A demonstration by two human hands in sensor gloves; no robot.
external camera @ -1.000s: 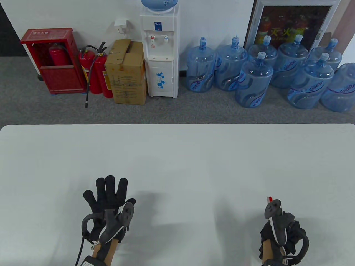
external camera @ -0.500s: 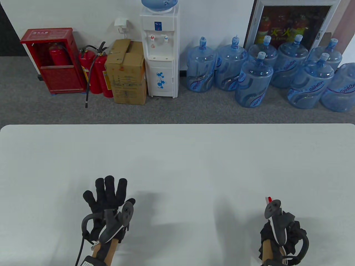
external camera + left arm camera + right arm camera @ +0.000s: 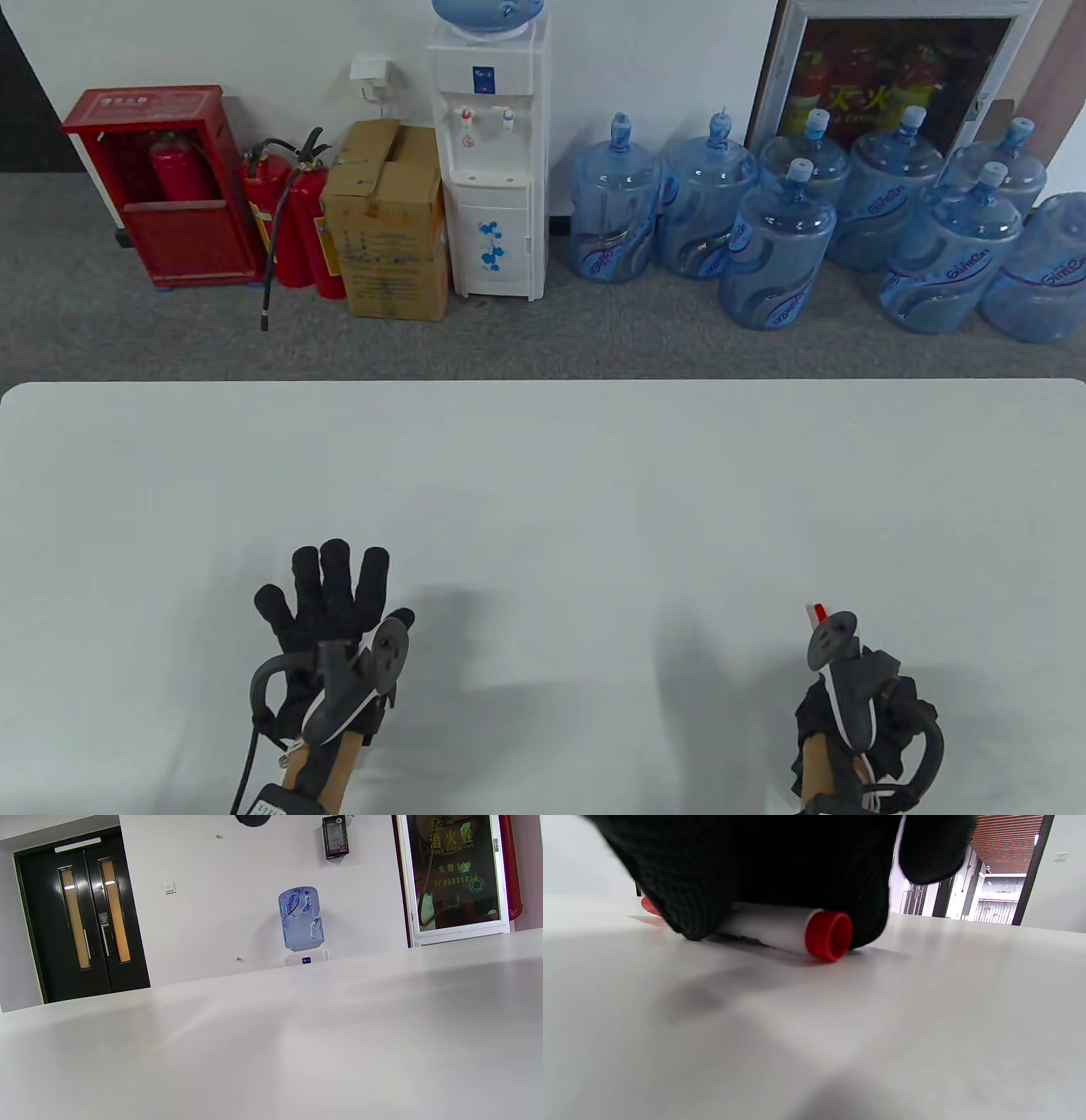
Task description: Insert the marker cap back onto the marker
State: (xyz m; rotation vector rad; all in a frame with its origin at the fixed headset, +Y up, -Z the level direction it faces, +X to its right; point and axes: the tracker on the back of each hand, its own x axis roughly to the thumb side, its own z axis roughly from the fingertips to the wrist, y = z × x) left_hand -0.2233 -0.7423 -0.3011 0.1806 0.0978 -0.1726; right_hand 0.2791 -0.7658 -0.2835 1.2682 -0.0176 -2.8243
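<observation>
The right hand (image 3: 857,713) lay low on the white bench (image 3: 543,475), its gloved fingers (image 3: 683,887) curled over a white plastic marker with red ends (image 3: 780,927) that rested on the bench surface beneath the palm. In the right wrist view a red ring-shaped end faced the camera, and a second patch of red showed at the far end behind the fingers; in the table view only a short white-and-red tip poked out past the tracker. Whether that far red piece was the cap already seated, or a loose cap lying close by, could not be told, since the glove hid the middle of the barrel.

The left hand (image 3: 335,611) lay flat on the bench, well apart from the marker, fingers spread and holding nothing.

As a judgement, the task looked either just finished or at its very start, with the marker being set down or picked up.
</observation>
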